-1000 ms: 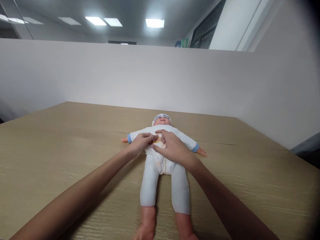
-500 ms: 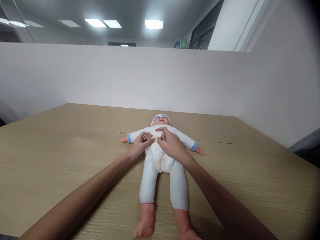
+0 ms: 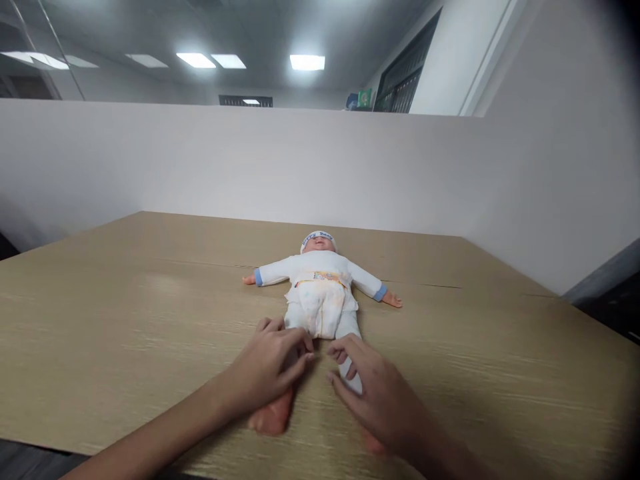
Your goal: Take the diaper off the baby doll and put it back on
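Note:
A baby doll (image 3: 305, 267) in white clothes with blue cuffs lies on its back, arms spread and head away from me. Around its waist is a white diaper (image 3: 320, 307) with a coloured band at the front. My left hand (image 3: 273, 363) is over the doll's leg on the left, fingers curved and thumb apart, holding nothing I can see. Above the other leg, my right hand (image 3: 375, 390) has its fingers loosely bent and apart, with nothing in them. Both hands partly hide the legs and feet.
The doll lies on a wide wooden table (image 3: 150, 313). Behind the table's far edge stands a pale partition wall (image 3: 300, 167). A dark object (image 3: 615, 300) is beyond the table on the right.
Both hands have left the diaper's waist and come back toward me, over the doll's legs. The diaper's front band is now uncovered. The view has tilted slightly up.

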`<action>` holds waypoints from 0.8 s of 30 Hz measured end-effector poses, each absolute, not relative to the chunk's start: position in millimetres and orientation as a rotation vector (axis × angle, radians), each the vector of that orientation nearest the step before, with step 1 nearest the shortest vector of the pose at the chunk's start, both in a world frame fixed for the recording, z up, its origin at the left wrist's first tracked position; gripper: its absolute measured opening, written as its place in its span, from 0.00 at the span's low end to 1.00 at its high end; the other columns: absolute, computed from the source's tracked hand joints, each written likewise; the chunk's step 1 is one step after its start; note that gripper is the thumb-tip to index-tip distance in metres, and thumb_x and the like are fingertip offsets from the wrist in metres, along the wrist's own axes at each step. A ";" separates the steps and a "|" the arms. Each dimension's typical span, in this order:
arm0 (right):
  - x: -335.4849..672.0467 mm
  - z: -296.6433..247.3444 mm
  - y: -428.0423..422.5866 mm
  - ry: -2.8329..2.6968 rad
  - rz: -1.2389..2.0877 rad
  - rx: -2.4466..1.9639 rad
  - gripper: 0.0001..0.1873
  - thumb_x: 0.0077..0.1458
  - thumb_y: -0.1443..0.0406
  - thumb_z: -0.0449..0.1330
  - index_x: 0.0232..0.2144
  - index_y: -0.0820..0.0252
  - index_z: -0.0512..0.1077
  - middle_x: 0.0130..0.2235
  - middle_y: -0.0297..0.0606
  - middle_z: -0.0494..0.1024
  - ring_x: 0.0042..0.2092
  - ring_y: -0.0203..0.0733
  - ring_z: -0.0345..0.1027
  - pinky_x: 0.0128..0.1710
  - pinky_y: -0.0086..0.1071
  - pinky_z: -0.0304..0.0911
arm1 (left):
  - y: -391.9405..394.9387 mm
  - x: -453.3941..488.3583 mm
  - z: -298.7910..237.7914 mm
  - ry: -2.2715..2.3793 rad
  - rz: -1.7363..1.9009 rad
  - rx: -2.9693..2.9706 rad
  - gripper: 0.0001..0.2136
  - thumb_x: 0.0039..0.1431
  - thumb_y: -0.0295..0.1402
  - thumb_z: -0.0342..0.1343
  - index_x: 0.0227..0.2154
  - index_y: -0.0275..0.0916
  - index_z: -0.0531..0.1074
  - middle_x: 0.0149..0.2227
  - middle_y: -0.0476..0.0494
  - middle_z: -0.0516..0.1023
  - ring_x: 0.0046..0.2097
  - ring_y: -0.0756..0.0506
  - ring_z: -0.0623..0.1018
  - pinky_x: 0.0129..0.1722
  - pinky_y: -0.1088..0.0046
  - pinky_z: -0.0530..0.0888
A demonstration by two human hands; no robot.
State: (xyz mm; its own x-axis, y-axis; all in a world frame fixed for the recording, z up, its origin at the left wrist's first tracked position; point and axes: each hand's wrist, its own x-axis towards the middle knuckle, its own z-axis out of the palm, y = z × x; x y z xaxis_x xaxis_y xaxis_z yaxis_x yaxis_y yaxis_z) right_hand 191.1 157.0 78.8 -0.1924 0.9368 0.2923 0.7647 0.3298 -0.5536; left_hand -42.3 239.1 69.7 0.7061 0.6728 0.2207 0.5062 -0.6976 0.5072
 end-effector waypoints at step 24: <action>175.6 53.5 194.9 -1.894 0.047 -1.667 0.16 0.61 0.68 0.66 0.50 0.54 0.73 0.59 0.44 0.77 0.57 0.54 0.73 0.53 0.45 0.70 | 285.6 -23.6 47.7 0.813 1.020 2.320 0.06 0.71 0.38 0.58 0.39 0.42 0.73 0.53 0.39 0.76 0.55 0.38 0.73 0.57 0.60 0.69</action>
